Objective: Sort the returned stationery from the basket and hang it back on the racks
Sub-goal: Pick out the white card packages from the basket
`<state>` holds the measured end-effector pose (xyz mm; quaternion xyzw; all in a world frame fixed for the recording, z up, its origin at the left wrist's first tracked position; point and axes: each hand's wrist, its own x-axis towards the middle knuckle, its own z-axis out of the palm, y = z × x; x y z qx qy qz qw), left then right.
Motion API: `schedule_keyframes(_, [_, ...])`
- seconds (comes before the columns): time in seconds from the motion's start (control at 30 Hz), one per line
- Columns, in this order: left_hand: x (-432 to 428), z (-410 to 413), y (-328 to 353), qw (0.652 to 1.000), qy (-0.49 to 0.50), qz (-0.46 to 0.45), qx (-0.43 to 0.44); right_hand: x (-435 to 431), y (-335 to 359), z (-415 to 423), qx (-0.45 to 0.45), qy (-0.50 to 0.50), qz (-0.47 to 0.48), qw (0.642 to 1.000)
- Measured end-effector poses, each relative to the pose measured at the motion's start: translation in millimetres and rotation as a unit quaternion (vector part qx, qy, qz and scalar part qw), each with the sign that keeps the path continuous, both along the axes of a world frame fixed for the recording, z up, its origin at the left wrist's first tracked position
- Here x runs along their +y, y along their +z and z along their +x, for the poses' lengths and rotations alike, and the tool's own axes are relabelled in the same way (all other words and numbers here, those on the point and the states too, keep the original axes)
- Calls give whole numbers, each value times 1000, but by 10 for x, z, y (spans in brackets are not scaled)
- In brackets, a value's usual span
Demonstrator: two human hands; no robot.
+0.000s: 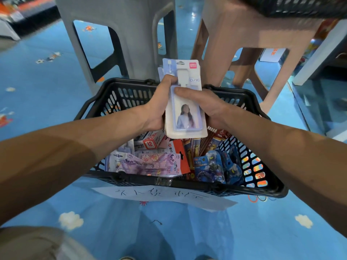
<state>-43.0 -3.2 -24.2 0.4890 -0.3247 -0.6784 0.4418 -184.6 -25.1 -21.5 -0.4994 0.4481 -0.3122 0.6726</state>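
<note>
- Stationery fills most of the basket (187, 183), which stands on the blue floor in front of two stools.
- One card pack (185, 109) is lifted out and held upright above the basket's far side.
- The left hand (159, 107) grips the pack's left edge; the right hand (205, 107) grips its right edge, thumb pressed on the front. The hands are close together, both clamped on it.
- Pale edges behind the pack suggest more of the same kind stacked there, though I cannot be sure.
- Left to sort: a red box (150, 142), purple packs (150, 163), pencils (193, 147) and blue packs (216, 167), all lying jumbled inside.
- No rack is in view, so nothing can be counted as hung.
- My judgement: the sorting is at an early stage, with the hanging not yet begun for this pack.
</note>
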Motion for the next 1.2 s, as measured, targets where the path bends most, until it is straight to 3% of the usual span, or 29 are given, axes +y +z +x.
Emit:
schedule_keyframes(0.2, [-33, 166, 4, 995, -5, 50, 88, -43, 55, 46, -3, -92, -100, 991])
schedule_keyframes(0.37, [0, 237, -213, 986, 2, 154, 57, -56, 111, 124, -70, -164, -176, 968])
schedule_keyframes(0.53, [-32, 196, -9, 976, 20, 111, 188, -52, 155, 239, -145, -228, -142, 952])
schedule_keyframes(0.63, [-71, 160, 48, 973, 22, 94, 210, -56, 186, 314, -178, -253, -110, 944])
schedule_keyframes(0.83, [-169, 287, 40, 981, 12, 88, 171, -119, 228, 385, -184, -260, -105, 942])
schedule_keyframes(0.87, [-159, 343, 27, 987, -20, 92, 131, -123, 220, 380, -169, -253, -110, 946])
schedule_keyframes(0.93, [-116, 481, -25, 990, -91, 99, -48, -131, 165, 346, -121, -219, -131, 959])
schedule_keyframes(1.0, [-80, 660, -80, 940, -147, 68, -299, -124, 69, 293, -47, -164, -159, 972])
schedule_keyframes(1.03, [-80, 772, -121, 891, -164, 37, -422, -118, 17, 269, -1, -132, -170, 977])
schedule_keyframes(1.1, [-130, 1033, -232, 753, -205, -29, -625, -110, -80, 239, 66, -61, -172, 981])
schedule_keyframes(1.17, [-144, 1209, -338, 629, -276, -28, -726, -87, -150, 243, 80, 0, -162, 984])
schedule_keyframes(1.2, [-124, 1253, -395, 589, -317, -12, -743, -80, -183, 248, 83, 15, -156, 984])
